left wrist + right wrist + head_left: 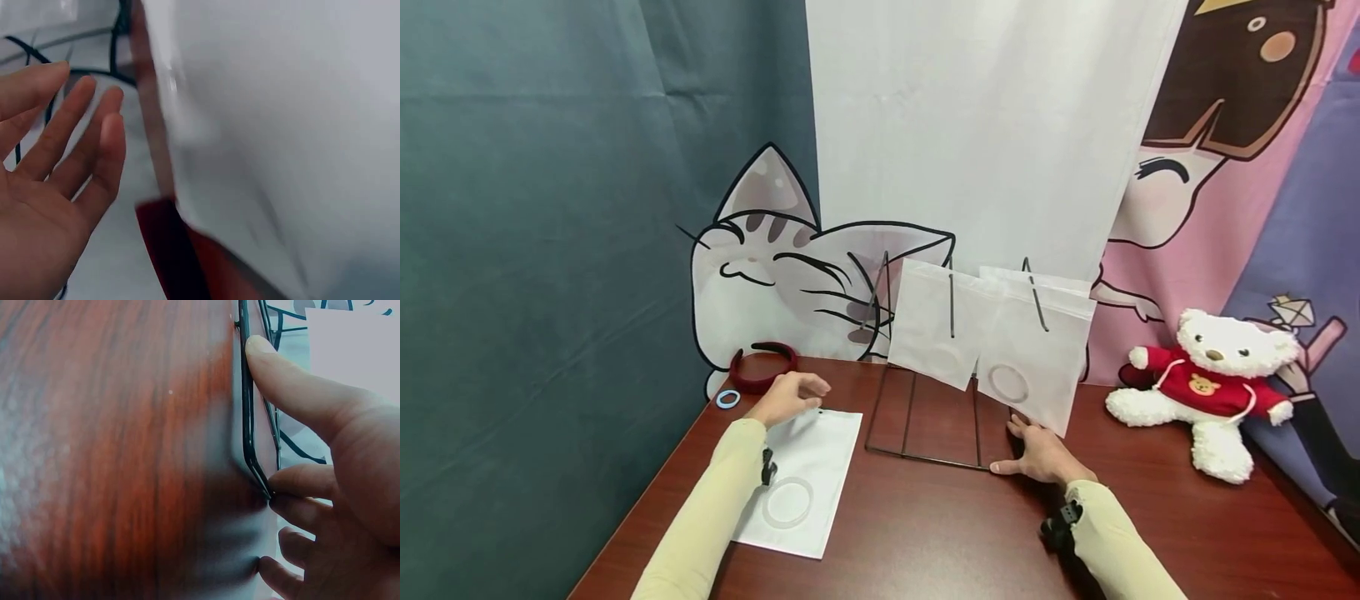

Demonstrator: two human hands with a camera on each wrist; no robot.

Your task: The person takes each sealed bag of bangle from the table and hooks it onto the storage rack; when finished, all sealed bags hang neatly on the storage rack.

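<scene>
My left hand (788, 398) is above the far end of a flat white packet (820, 467) on the table, its fingers slightly bent with nothing between them. A pale ring shape (787, 502) shows near the packet's front end. In the left wrist view the white packet (281, 112) fills the right side. My right hand (1037, 454) holds the front right corner of a black wire rack (928, 457), thumb (262, 353) on the front bar and fingers at the side. From the rack's prongs hang white packets (940, 321), and one of them (1052, 350) shows a round outline.
A dark red headband (763, 385) and a small light blue ring (727, 399) lie at the table's left edge. On the right sits a white teddy bear (1210, 383) in a red hoodie. Printed curtains (1000, 125) stand behind the brown table (940, 533).
</scene>
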